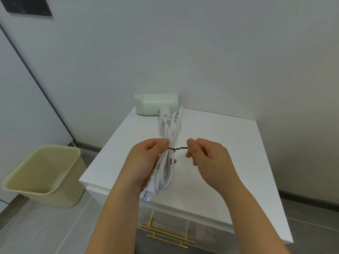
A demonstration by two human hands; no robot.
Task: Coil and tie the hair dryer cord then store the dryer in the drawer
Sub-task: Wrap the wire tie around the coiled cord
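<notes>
1. White cord [171, 136], coiled into a long multi-loop bundle, held up over the middle of the surface [229, 153], slightly toward its left edge
2. Left hand [146, 158]: fingers curled round the lower half of the bundle, thumb laid across the strands from the left
3. Plug [149, 191] sticks out below the left hand, pointing at the near edge of the surface
4. Black twist tie [178, 148] is wrapped round the bundle about mid-length, and its twisted tail runs out level to the right
5. Right hand [207, 158]: thumb and forefinger pinch the free end of the tie tail, other fingers loosely curled. This hand is not touching the cord
6. Hair dryer [156, 104], pale green-white, lies at the far left corner of the surface, close to the wall. Its barrel runs along the far edge and its handle points to the near edge. The far loops of the bundle overlap the handle in view
7. Drawer [211, 241] front sits under the near edge with a gold bar handle [165, 233]. Can't tell from this angle if it's fully closed
8. Pale yellow bin [42, 176] stands on the grey floor, off the left edge of the surface
</notes>
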